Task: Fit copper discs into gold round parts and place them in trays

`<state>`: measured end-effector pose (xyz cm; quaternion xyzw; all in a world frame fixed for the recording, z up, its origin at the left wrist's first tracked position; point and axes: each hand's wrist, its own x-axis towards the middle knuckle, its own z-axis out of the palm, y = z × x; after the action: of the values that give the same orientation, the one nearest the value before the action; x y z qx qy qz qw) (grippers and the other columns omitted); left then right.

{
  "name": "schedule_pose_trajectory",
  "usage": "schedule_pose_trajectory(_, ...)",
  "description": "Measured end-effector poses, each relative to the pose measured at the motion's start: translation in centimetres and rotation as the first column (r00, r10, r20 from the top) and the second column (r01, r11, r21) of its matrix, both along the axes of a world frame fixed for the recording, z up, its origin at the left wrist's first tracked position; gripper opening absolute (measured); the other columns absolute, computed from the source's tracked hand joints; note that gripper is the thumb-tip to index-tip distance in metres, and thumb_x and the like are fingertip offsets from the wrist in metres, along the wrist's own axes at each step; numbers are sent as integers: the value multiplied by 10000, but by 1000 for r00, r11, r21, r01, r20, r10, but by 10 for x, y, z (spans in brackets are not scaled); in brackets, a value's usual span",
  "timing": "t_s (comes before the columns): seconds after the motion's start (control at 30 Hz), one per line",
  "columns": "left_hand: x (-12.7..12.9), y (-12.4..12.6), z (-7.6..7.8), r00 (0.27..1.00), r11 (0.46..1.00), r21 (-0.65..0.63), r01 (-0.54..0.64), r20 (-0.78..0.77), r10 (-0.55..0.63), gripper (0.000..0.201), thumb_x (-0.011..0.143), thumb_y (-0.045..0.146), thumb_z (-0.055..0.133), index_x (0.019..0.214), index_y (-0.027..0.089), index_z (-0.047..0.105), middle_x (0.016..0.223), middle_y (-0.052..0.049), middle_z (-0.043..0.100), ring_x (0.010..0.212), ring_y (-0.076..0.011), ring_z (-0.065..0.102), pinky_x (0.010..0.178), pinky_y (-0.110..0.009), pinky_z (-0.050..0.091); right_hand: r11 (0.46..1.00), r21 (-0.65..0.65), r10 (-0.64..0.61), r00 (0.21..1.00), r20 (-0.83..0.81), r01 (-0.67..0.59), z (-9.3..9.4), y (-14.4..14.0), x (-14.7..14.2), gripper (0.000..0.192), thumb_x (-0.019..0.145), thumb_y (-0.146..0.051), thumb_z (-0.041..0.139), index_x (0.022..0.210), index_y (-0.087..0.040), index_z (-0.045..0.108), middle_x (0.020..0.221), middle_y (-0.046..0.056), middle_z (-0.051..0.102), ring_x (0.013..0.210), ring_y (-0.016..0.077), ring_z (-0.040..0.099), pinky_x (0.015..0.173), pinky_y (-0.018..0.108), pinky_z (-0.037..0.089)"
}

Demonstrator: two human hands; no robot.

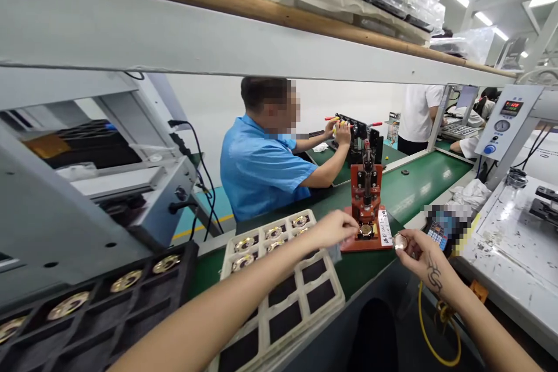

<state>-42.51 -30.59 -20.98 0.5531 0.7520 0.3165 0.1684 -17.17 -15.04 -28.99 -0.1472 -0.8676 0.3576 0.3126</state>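
At the far left, a black tray point(100, 308) is seen with round gold rings point(125, 281) lying in its pockets. Next to it, on the green belt point(418, 183), a white tray point(320, 296) is set. More gold rings point(244, 244) are held in its far pockets, and its near pockets are dark and bare.

Over the white tray the left hand point(333, 228) is stretched out. Its fingers are pinched together at the foot of a small red press point(367, 209), just beside a round gold part point(366, 231) that sits on the press base. Whether something is held between the fingertips cannot be told. A white label point(385, 228) is stuck on the right side of the base.

Just right of the press, the right hand point(418, 256) is held up, palm turned in. A small round shiny part point(400, 241) is gripped between its thumb and fingers, close to the press but not touching it. A yellow cable point(429, 343) hangs below this hand.

Behind the belt, a person in a blue shirt point(257, 168) is seated at a black machine with red handles point(360, 133). At the far right, a white control box point(505, 122) with a red number display is seen.
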Motion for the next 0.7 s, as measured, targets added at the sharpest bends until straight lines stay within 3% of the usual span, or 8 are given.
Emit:
schedule_pose_trajectory(0.07,6,8,-26,1000,995,-101,6,0,-6,204,980,351,757,902,163,748,713,12,721,635,-170,688,671,-307,577,1000,11,16,1000,-15,-16,-3,3,-23,215,939,-284,674,1131,-202,726,786,5,619,695,200,624,671,318,536)
schedule_pose_trajectory(0.13,10,22,-41,1000,989,-148,-3,-17,1,237,1024,380,742,1028,143,736,886,-14,748,750,-174,715,739,-342,616,1000,20,25,999,-26,-24,-5,7,-43,187,927,-281,673,1087,-203,731,810,11,624,728,202,628,703,321,538)
schedule_pose_trajectory(0.2,11,36,-49,999,987,-162,-1,-32,-5,259,1035,390,739,1112,143,730,1035,-43,756,874,-201,737,805,-379,638,1000,20,23,999,-27,-22,-8,12,-53,179,919,-274,672,1070,-196,729,831,18,636,736,203,631,707,323,535)
schedule_pose_trajectory(0.3,11,44,-52,999,989,-151,12,-41,-19,250,1035,382,738,1117,146,731,1069,-48,753,917,-216,738,830,-392,640,1000,11,22,1000,-9,-22,-13,20,-57,209,926,-271,674,1109,-180,717,822,16,655,695,195,628,659,313,528)
schedule_pose_trajectory(0.43,7,28,-45,1000,996,-88,10,-24,-12,216,966,356,791,995,148,737,855,6,708,752,-178,676,723,-322,565,997,13,72,996,45,-72,-22,29,-66,174,991,-314,703,1102,-181,722,903,32,710,727,181,648,689,316,563)
schedule_pose_trajectory(0.53,-3,-2,-28,1000,999,-42,-28,4,28,207,866,348,804,930,155,767,641,63,559,611,-154,556,604,-277,416,989,25,141,984,113,-145,-26,33,-87,222,1036,-372,741,1132,-173,724,1047,44,735,825,183,698,772,356,612)
schedule_pose_trajectory(0.6,-12,-25,-14,998,998,-9,-66,16,66,247,848,377,768,978,168,788,631,70,498,601,-152,506,589,-275,368,982,33,178,973,150,-184,-26,33,-103,258,1049,-388,745,1188,-172,723,1171,67,740,947,215,728,857,412,633)
schedule_pose_trajectory(0.7,-19,-55,5,993,992,53,-119,28,117,327,837,426,745,1059,191,794,793,21,564,711,-175,549,653,-279,430,972,43,219,960,174,-230,-25,27,-119,289,1047,-380,748,1256,-182,723,1329,99,718,1140,274,716,993,499,610)
